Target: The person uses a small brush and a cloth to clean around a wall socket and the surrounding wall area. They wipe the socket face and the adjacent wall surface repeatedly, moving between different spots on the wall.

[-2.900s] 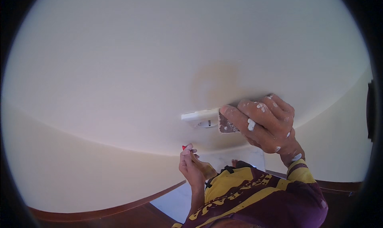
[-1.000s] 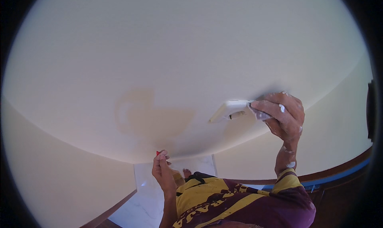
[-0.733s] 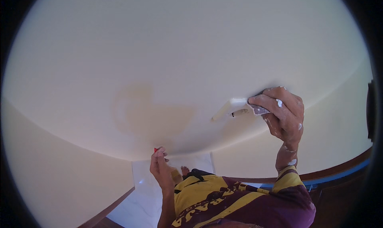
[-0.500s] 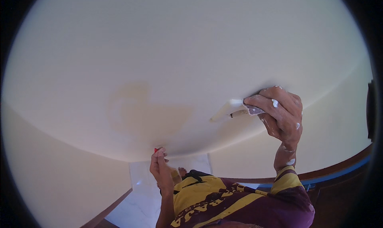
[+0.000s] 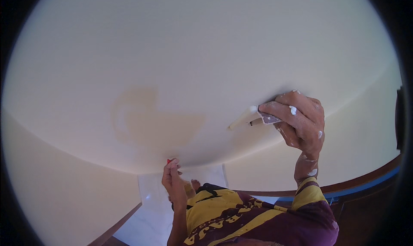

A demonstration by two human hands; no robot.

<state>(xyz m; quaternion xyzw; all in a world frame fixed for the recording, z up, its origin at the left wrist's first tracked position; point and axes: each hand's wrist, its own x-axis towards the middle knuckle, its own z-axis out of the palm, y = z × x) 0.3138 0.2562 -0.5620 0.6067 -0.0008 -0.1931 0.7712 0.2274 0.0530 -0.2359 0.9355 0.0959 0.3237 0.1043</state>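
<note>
Gripping a putty knife (image 5: 251,118) by its handle, right hand (image 5: 299,123) closed firmly around it, white-loaded blade pressed flat against the cream surface (image 5: 206,52) just left of the fingers. Compared with the frame from about three seconds before: raised and shifted rightward, blade angled more steeply, and a tan damp-looking patch (image 5: 150,123) uncovered well to the left of that hand. Lower down, left hand (image 5: 173,179) pinched narrowly around a small red object (image 5: 170,161) at the fingertips, moved leftward and now just beneath the patch.
</note>
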